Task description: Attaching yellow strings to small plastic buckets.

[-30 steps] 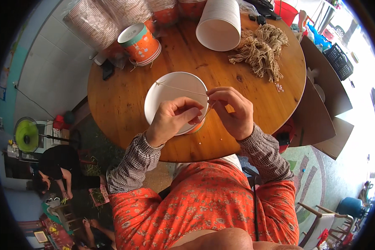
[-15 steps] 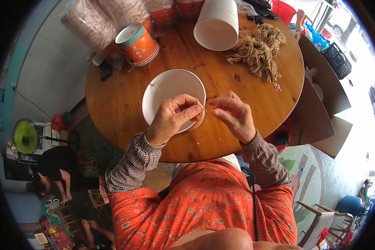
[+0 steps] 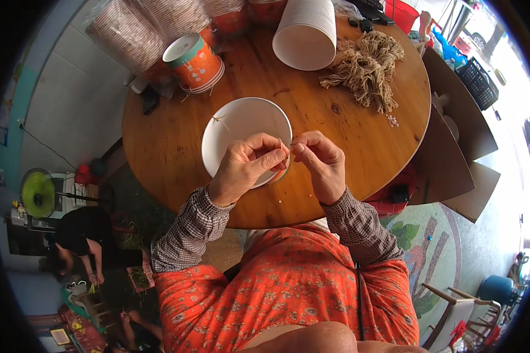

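Note:
A white-lined paper bucket lies tipped on the wooden table, its open mouth toward me; a bit of its orange outside shows below my fingers. My left hand is closed over the right part of its rim, thumb and forefinger pinching a thin pale cord. Close beside it, my right hand is closed too, thumb and forefinger pinched at the cord by the left fingertips; the cord is very small here. A piece of tan string pokes through the bucket's far left wall.
On the round table stand an orange-and-green paper bucket, a nested stack of white buckets, and bagged stacks. A heap of tan strings lies at far right, small beads beside it. A cardboard box stands right.
My right hand has moved left, from fingers held apart to a pinch right beside my left fingertips. The left hand and the bucket have hardly moved.

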Available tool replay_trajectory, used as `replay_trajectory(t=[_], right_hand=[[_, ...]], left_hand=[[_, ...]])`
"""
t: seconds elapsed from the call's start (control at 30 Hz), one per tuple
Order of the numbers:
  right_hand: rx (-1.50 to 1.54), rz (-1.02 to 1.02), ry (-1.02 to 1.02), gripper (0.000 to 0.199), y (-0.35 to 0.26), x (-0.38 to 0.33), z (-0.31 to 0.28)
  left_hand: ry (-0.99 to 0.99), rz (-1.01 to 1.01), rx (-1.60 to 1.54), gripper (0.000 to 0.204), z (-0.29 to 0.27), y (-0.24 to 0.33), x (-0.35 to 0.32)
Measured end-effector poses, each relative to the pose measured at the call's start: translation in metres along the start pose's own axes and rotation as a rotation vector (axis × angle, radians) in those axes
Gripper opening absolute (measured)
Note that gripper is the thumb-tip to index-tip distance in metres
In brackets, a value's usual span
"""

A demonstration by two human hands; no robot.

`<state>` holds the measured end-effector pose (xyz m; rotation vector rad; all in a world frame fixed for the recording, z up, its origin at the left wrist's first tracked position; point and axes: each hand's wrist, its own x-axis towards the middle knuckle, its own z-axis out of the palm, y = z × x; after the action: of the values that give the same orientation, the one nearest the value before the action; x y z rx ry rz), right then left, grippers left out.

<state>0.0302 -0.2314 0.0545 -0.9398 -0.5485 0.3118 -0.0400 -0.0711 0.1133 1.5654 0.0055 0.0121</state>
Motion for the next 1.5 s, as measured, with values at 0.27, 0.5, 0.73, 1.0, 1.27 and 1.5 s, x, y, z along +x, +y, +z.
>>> replay_trajectory(t=[0.27, 0.5, 0.73, 1.0, 1.27, 1.5], right_hand=[[0.004, -0.059, 0.087, 0.004, -0.004, 0.006, -0.007], [-0.893, -0.499, -0.053, 0.015, -0.033, -0.002, -0.011], [-0.803, -0.520, -0.299, 0.020, -0.053, 0.007, 0.012], [-0.423, 0.036, -0.240, 0.014, -0.044, 0.013, 0.010], [-0.138, 0.349, -0.302, 0.021, -0.041, 0.008, 0.015], [-0.409, 0.213, -0.276, 0.013, -0.040, 0.002, 0.018]], left_hand=[[0.013, 0.012, 0.142, 0.012, -0.001, 0.009, -0.007], [0.053, -0.040, 0.012, 0.013, -0.012, 0.012, -0.019], [0.046, 0.002, -0.028, 0.017, 0.005, 0.017, -0.019], [0.085, -0.042, -0.081, 0.024, 0.000, 0.016, -0.024], [0.134, 0.129, 0.066, 0.015, 0.000, 0.011, -0.027], [0.210, 0.252, 0.215, 0.009, 0.000, 0.006, -0.030]])
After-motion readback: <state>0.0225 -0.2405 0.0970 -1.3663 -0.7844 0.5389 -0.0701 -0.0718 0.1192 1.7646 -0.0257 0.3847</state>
